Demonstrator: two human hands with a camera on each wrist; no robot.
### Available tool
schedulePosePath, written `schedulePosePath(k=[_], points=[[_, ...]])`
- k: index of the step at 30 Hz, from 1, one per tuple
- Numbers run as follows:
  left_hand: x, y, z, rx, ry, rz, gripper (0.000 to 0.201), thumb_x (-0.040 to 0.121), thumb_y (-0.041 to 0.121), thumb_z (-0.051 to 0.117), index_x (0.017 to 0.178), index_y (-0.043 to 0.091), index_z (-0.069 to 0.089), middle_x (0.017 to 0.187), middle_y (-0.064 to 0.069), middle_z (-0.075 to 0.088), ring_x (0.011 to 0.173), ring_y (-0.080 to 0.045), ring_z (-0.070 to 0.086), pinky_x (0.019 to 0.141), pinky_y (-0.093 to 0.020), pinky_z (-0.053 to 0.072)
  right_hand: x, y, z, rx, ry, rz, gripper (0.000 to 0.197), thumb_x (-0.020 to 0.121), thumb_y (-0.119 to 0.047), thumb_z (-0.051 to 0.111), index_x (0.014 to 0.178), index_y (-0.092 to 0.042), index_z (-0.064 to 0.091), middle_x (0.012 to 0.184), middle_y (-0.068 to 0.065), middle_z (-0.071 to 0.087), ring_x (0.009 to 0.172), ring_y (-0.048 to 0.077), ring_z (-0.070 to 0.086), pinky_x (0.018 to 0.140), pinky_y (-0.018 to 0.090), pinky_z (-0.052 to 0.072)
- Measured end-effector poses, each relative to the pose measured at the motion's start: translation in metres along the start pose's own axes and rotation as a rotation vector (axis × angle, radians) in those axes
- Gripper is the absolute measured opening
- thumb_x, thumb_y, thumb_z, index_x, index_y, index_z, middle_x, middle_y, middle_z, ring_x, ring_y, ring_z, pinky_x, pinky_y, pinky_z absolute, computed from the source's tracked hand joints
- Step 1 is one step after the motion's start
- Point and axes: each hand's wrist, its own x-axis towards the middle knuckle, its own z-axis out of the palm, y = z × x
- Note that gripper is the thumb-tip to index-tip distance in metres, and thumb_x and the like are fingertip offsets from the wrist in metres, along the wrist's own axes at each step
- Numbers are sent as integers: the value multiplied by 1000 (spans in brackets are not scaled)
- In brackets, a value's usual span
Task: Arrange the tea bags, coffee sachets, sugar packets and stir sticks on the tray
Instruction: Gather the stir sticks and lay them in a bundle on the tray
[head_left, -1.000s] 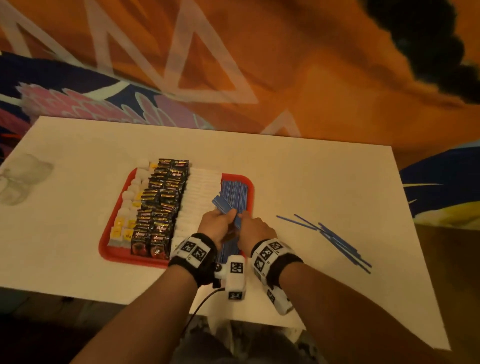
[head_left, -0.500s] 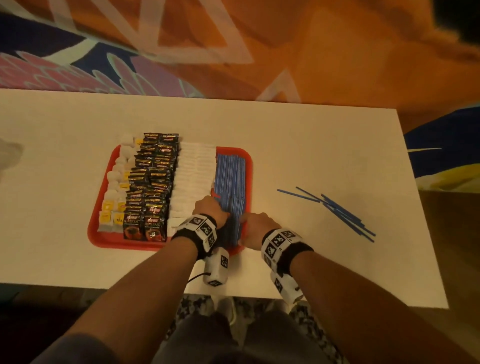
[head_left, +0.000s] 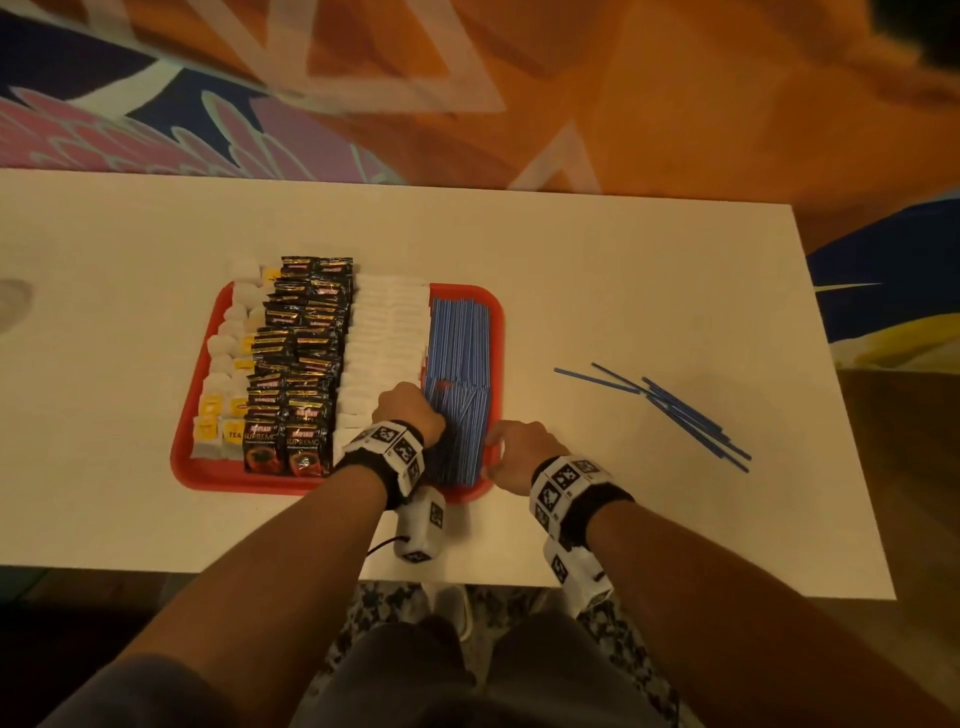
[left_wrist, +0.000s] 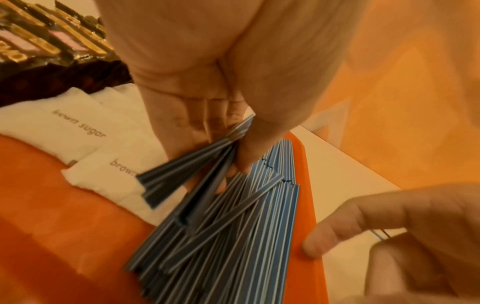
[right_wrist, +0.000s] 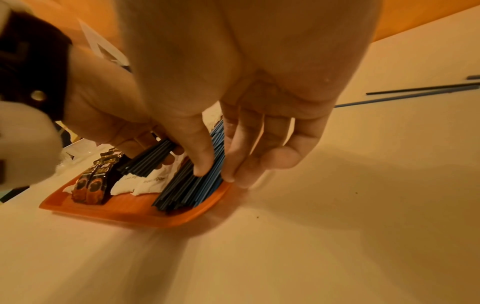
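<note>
On one tray (head_left: 208, 467), four item rows.

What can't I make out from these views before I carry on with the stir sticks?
- Head view: the near ends of the stir sticks on the tray are hidden under the left hand.
- Left wrist view: the right hand is blurred and cut off by the edge.
- Right wrist view: the loose stir sticks are cut off at the right edge; the tea bags are hidden behind the left hand.

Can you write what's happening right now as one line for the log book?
left hand: holds a bunch of stir sticks | right hand: fingers touching tray's stir-stick row | loose sticks: on table
</note>
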Motion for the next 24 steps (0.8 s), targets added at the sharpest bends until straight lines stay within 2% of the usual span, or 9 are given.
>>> schedulePosePath(k=[3, 8, 10, 13, 16, 19, 20, 23, 24], points=[[12, 8, -13, -22, -7, 15, 19, 87, 22, 71, 92, 5, 64, 102, -17, 69, 90, -34, 66, 68, -32, 52, 1, 6, -2, 49, 15, 0, 37, 84, -28, 72, 118, -28, 59, 108, -2, 61, 92, 21, 65, 82, 34, 55], [37, 37, -40, -15, 16, 79, 17, 88, 14, 68, 96, 0, 66, 97, -16, 66, 84, -33, 64, 67, -32, 51, 6, 19, -5, 166, 29, 40, 25, 81, -34, 73, 100, -37, 58, 98, -5, 66, 84, 14, 66, 80, 35, 57], [47, 48, -48, 7, 43, 93, 12, 88, 13, 67, 85, 3, 62, 98, -17, 67, 86, -34, 65, 67, -32, 51, 7, 26, -6, 184, 40, 57, 23, 81, -36, 73, 98, -38, 57, 101, -3, 64, 87, 15, 65, 80, 33, 55], [60, 60, -52, 25, 78, 101, 22, 88, 13, 68, 73, 4, 54, 103, -19, 68, 87, -34, 66, 68, -32, 51, 10, 37, -11, 168, 68, 93, 20, 83, -40, 72, 95, -39, 56, 100, -3, 64, 87, 15, 64, 83, 34, 54], [69, 68, -53, 21, 73, 113, 16, 88, 15, 69, 86, 1, 60, 107, -20, 67, 91, -36, 66, 68, -32, 49, 13, 46, -15, 190, 58, 116, 18, 86, -37, 71, 98, -36, 57, 91, -6, 64, 84, 13, 63, 81, 30, 53], [75, 70, -52, 19, 91, 115, 27, 87, 19, 72, 103, -1, 64, 114, -21, 65, 99, -37, 66, 69, -32, 49, 15, 48, -18, 208, 69, 121, 19, 86, -36, 71, 100, -34, 58, 98, -4, 63, 84, 12, 62, 79, 29, 52], [76, 69, -52, 10, 105, 118, 28, 87, 22, 74, 101, 1, 64, 114, -20, 65, 99, -36, 66, 69, -32, 48, 17, 47, -19, 212, 69, 118, 19, 86, -36, 71, 100, -34, 58, 100, -3, 63, 84, 12, 63, 79, 29, 51], [77, 65, -48, 10, 145, 130, 32, 88, 25, 75, 76, 5, 53, 105, -19, 67, 88, -33, 65, 66, -30, 45, 22, 44, -19, 231, 68, 105, 20, 85, -35, 72, 100, -33, 59, 101, 0, 64, 82, 12, 64, 79, 30, 53], [75, 63, -47, 24, 153, 141, 33, 89, 26, 74, 76, 4, 53, 105, -19, 67, 90, -33, 65, 66, -30, 45, 24, 43, -20, 237, 73, 100, 20, 84, -35, 72, 99, -33, 59, 102, 1, 64, 82, 13, 64, 79, 30, 54]])
